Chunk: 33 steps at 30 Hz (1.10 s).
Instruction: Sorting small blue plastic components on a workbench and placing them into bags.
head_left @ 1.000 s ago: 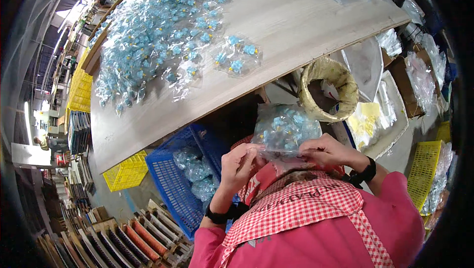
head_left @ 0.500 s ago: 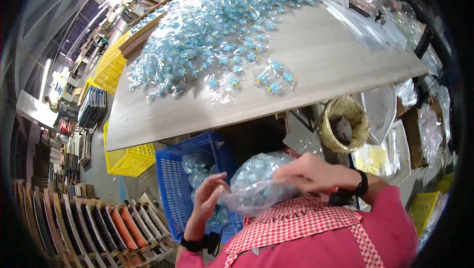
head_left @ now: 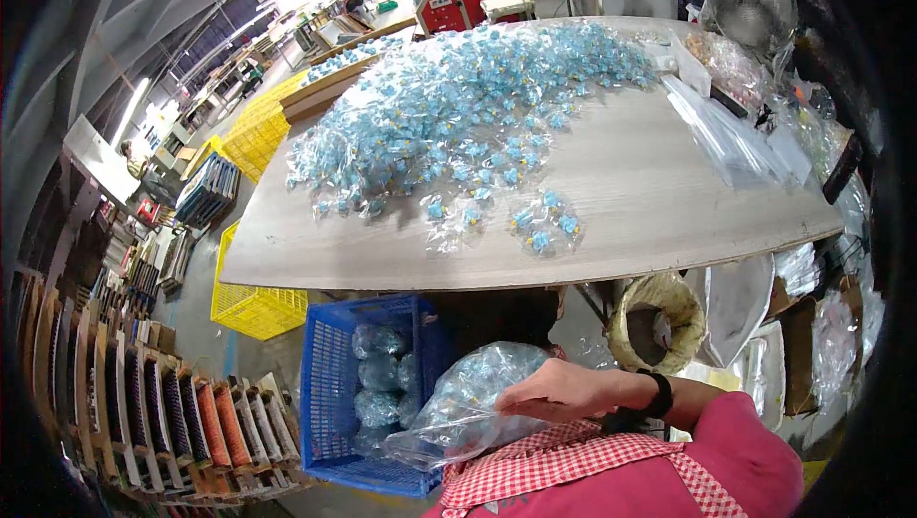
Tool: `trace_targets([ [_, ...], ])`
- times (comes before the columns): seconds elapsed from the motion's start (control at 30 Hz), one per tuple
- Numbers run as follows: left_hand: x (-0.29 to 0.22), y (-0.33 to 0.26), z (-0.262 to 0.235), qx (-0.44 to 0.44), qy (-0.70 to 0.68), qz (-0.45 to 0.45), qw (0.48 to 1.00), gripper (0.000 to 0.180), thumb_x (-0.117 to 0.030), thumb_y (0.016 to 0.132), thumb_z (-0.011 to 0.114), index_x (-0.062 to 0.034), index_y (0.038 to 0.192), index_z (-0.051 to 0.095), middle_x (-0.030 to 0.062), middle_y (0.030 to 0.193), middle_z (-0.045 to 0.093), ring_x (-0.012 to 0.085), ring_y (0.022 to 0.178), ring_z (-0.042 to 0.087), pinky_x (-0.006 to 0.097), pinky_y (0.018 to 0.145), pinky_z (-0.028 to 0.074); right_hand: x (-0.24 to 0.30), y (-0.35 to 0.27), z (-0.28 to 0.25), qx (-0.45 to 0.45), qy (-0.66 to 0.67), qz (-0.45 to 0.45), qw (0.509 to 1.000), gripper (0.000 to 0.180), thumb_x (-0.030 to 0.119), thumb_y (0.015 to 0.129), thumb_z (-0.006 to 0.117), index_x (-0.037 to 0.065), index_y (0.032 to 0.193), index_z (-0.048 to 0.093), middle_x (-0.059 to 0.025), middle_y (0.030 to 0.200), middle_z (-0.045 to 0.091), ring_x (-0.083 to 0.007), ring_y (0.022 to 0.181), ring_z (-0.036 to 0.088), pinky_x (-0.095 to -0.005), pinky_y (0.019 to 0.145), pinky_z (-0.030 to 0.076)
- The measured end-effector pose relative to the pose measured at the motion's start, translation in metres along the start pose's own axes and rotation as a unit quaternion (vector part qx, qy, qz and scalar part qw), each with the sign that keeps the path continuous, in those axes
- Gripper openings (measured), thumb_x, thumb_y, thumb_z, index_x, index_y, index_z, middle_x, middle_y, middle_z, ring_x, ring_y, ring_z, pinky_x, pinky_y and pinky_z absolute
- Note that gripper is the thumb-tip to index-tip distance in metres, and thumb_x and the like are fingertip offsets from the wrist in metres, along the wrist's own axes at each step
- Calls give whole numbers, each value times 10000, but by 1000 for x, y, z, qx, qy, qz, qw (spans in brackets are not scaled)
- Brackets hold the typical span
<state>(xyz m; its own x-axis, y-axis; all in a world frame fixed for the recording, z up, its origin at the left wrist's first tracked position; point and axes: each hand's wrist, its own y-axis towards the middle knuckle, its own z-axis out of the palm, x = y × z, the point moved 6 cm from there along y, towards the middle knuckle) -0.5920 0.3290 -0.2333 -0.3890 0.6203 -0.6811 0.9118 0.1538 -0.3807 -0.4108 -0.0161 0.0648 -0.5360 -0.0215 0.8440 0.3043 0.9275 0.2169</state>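
A clear plastic bag [head_left: 485, 394] bulges with small blue pieces in front of my apron, beside the blue crate. My right hand [head_left: 564, 391] is closed on its right side, fingers pointing left with the tips partly hidden by the plastic. The bag's loose end spreads toward the lower left, over the crate's near edge. My left hand is out of sight. Inside the blue crate [head_left: 320, 384] lie several similar filled clear bags [head_left: 379, 375].
A grey table [head_left: 669, 212] carries a large heap of small wrapped blue pieces [head_left: 430, 126]. Flat clear plastic bags [head_left: 731, 136] lie at its right. Below stands a round bin [head_left: 623, 327]. Yellow crates [head_left: 250, 298] and a rack of upright boards [head_left: 181, 413] are at left.
My left hand has let go of the bag and left the view. The bag's end now hangs loose at the lower left. The head view has shifted, showing more of the far room.
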Motion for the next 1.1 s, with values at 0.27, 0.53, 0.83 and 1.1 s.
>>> trace_targets([
  [0.27,0,32,-3,-6,48,-11,999,293,-204,856,661,-63,1112,680,116,1030,711,234,934,672,352,818,529,-5,-15,-12,-14,60,-56,997,182,170,946,582,130,1122,611,-167,857,655,-387,735,641,-437,610,503],
  [0.53,-23,90,17,2,89,11,996,290,-218,854,654,-66,1098,688,123,1033,710,248,942,673,365,819,532,-3,-45,-16,37,56,15,998,178,143,954,587,115,1124,631,-143,907,664,-325,720,636,-384,655,509],
  [0.83,-20,25,204,-24,-51,-109,992,289,-233,852,646,-69,1083,697,130,1037,709,264,953,673,379,819,535,7,-34,-24,158,6,58,986,220,100,904,628,62,1121,634,-124,990,699,-324,781,679,-362,653,538],
  [1.1,4,-95,269,-20,-99,-273,957,289,-247,849,639,-72,1070,705,137,1040,709,278,961,674,392,820,538,7,-32,-41,91,-41,112,989,133,4,801,715,23,932,699,-129,790,707,-262,685,711,-311,609,539],
])
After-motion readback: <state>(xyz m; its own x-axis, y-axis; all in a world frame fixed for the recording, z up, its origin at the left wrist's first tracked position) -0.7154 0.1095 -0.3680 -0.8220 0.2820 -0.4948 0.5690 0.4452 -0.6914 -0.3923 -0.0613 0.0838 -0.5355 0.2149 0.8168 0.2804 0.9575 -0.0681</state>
